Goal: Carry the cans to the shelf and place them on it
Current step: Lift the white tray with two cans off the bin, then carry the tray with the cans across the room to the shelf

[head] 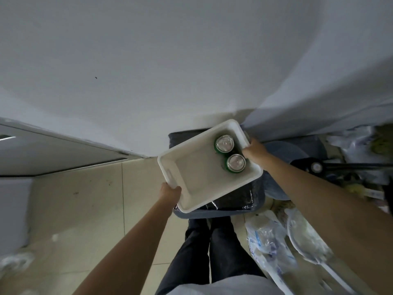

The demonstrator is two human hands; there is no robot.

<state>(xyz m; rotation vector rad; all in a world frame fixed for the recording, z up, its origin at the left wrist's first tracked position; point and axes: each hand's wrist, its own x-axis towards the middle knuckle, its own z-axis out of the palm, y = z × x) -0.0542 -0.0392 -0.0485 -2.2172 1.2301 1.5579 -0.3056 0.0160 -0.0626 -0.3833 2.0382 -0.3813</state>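
White walls are cornering us; we are gripping the white tray (pixel 192 189) with left hand (pixel 170 191) and right hand (pixel 254 151), green cans (pixel 230 153) crowding the right.

A white plastic tub (pixel 204 188) carries two green cans (pixel 224 143), which stand upright side by side, touching or nearly so, against its right-hand wall. The left hand (pixel 170 192) grips its near-left rim and the right hand (pixel 254 152) its far-right rim. Below it, the beige tiled floor (pixel 85 199) carries a dark bin lined with a black bag (pixel 234 201), crumpled clear plastic bags (pixel 270 237) at the right, and the person's legs (pixel 212 252)
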